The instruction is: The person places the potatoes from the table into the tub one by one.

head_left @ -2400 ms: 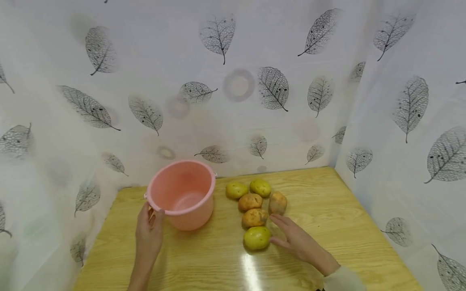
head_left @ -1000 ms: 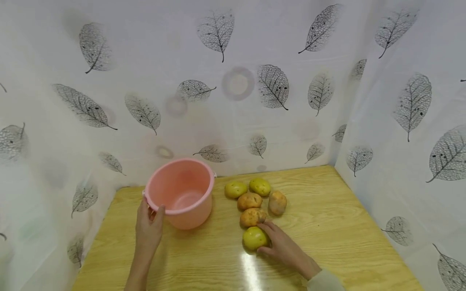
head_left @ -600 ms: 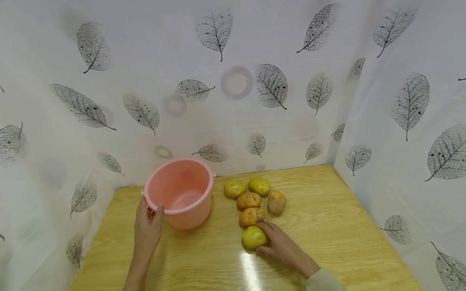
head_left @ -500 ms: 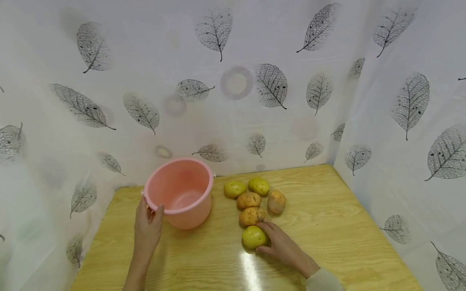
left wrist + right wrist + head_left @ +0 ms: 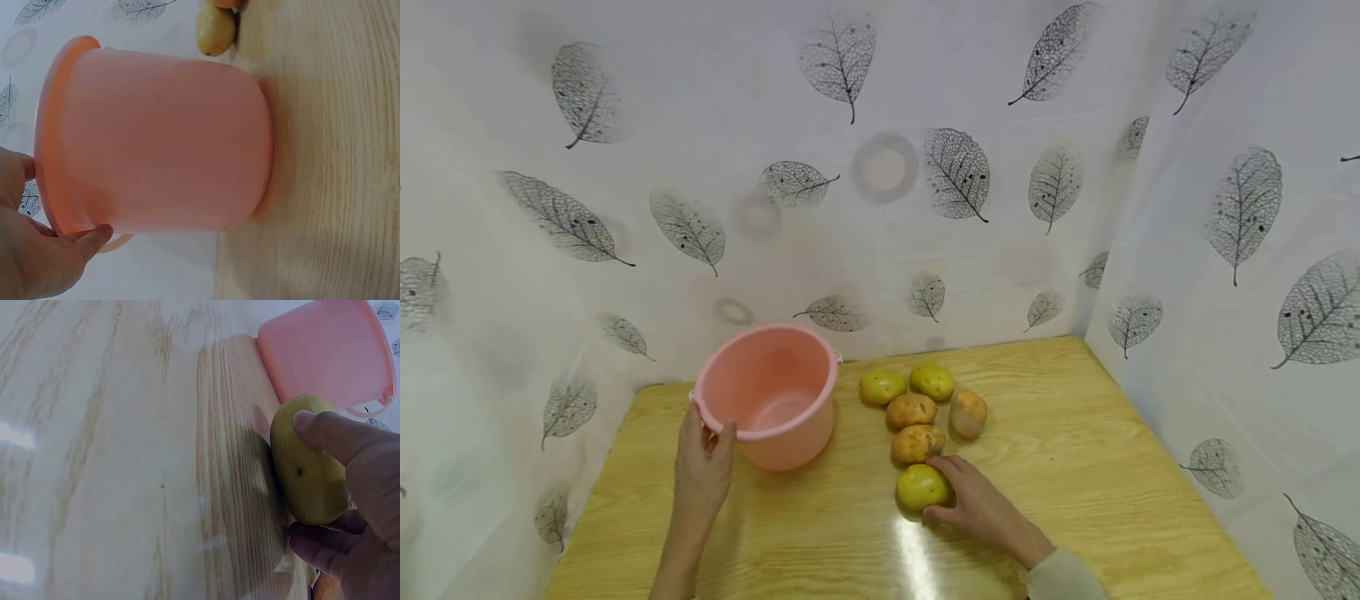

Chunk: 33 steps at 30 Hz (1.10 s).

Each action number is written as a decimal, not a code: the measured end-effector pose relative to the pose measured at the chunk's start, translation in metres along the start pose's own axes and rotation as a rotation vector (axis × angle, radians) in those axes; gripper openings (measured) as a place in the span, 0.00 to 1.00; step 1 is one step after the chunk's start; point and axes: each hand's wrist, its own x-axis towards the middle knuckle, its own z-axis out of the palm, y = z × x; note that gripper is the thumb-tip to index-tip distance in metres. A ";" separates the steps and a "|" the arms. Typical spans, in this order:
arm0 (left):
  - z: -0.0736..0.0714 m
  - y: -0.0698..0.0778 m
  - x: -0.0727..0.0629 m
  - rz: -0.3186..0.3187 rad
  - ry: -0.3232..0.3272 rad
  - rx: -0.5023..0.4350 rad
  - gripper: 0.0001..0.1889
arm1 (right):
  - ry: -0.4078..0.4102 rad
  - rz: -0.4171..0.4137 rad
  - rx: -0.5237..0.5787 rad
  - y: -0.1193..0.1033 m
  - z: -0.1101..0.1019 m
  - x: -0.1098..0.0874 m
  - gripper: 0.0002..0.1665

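Observation:
A pink bucket [image 5: 790, 433] stands upright on the wooden table, its inside bare in the head view. My left hand [image 5: 703, 467] grips the bucket's rim at the near left, thumb and fingers on either side of it. My right hand [image 5: 981, 504] holds the nearest potato [image 5: 921, 488], a smooth yellow-green one; in the right wrist view the thumb lies on top and the fingers curl at its end. Just beyond it lies a brown potato [image 5: 917, 444], close to my right fingertips.
Several more potatoes lie beyond: a brown one [image 5: 912, 411], a paler brown one [image 5: 968, 414] to the right, and two yellow-green ones, a left one [image 5: 882, 387] and a right one [image 5: 932, 382]. A leaf-printed curtain [image 5: 887, 250] rises behind the wooden table [image 5: 1075, 467].
My right hand has come in from the right and closed around the nearest potato, which has shifted slightly left. My left hand has stayed on the bucket's rim.

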 end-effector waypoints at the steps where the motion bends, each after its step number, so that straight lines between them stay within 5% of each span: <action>1: 0.000 0.000 0.000 -0.001 -0.006 0.005 0.39 | 0.000 0.001 0.000 0.000 0.000 0.000 0.46; 17: -0.006 0.001 0.002 -0.011 -0.064 0.032 0.44 | 0.046 -0.027 0.059 -0.019 -0.019 0.003 0.45; 33: -0.006 -0.001 0.005 -0.016 -0.118 -0.059 0.54 | 0.155 -0.117 0.105 -0.061 -0.085 0.048 0.43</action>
